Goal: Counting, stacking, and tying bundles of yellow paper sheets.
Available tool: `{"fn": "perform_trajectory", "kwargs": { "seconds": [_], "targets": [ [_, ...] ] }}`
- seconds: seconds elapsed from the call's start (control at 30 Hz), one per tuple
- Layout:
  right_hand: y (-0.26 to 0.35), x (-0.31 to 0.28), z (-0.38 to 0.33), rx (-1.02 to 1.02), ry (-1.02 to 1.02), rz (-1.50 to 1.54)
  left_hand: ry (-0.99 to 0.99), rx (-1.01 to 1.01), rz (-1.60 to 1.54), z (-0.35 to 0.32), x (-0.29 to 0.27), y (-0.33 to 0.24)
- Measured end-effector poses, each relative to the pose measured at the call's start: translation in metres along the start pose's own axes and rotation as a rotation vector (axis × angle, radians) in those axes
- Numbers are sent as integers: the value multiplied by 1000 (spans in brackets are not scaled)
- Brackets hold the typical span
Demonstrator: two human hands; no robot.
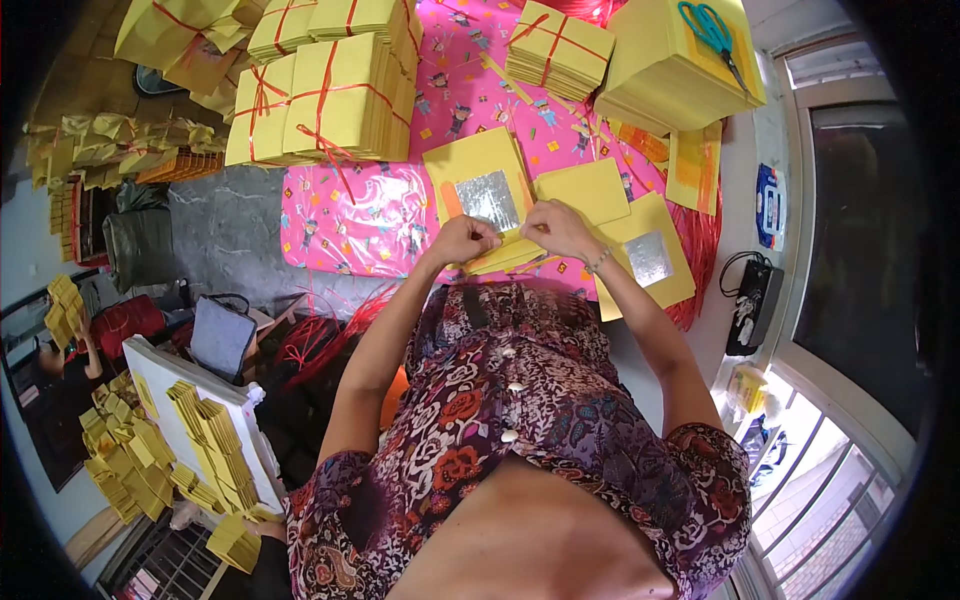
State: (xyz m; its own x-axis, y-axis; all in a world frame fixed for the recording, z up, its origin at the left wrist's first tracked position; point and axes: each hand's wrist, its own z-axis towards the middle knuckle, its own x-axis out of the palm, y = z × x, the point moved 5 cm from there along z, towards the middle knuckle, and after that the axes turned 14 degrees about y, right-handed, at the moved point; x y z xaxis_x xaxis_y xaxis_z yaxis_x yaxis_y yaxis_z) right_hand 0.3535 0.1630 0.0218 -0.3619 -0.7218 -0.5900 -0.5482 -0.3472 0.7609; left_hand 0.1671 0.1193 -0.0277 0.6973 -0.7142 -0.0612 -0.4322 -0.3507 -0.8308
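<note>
My left hand (465, 241) is closed in a pinch at the near edge of a yellow paper (462, 155) bearing a silver foil square (487, 201). Close beside it, my right hand (562, 230) also pinches the paper at its near right corner, fingertips turned toward the left hand's. Exactly how many sheets lie between the fingers is hidden. An orange band shows beside the foil. Under my right wrist lies a second yellow paper with a silver square (647, 259), and beyond that hand rests a plain yellow stack (583, 191).
Yellow paper bundles tied with red ribbon (335, 98) stand at the back left, another bundle (560, 47) at the back. Teal scissors (712, 35) lie on a tall yellow stack (675, 85). A pink patterned cover (350, 225) spreads over the table. At lower left, another person handles yellow paper stacks (215, 445).
</note>
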Motion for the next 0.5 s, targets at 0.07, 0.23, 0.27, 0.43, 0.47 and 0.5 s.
{"fn": "perform_trajectory", "kwargs": {
  "seconds": [0.07, 0.23, 0.27, 0.43, 0.47, 0.5],
  "targets": [
    [-1, 1, 0, 8, 5, -3, 2, -2, 16, 0, 0, -4],
    [2, 1, 2, -24, -25, -63, -25, -20, 10, -5, 0, -6],
    [4, 2, 3, -32, -23, -66, -57, 8, 13, -7, -1, -4],
    [7, -9, 6, 26, -66, 1, -269, 157, 527, -24, 0, -48],
    [11, -12, 10, 16, -68, -4, -334, 209, 734, -27, -1, -55],
    [12, -17, 11, 23, -109, 68, -243, 37, 717, -25, -5, -55]
  ]
}}
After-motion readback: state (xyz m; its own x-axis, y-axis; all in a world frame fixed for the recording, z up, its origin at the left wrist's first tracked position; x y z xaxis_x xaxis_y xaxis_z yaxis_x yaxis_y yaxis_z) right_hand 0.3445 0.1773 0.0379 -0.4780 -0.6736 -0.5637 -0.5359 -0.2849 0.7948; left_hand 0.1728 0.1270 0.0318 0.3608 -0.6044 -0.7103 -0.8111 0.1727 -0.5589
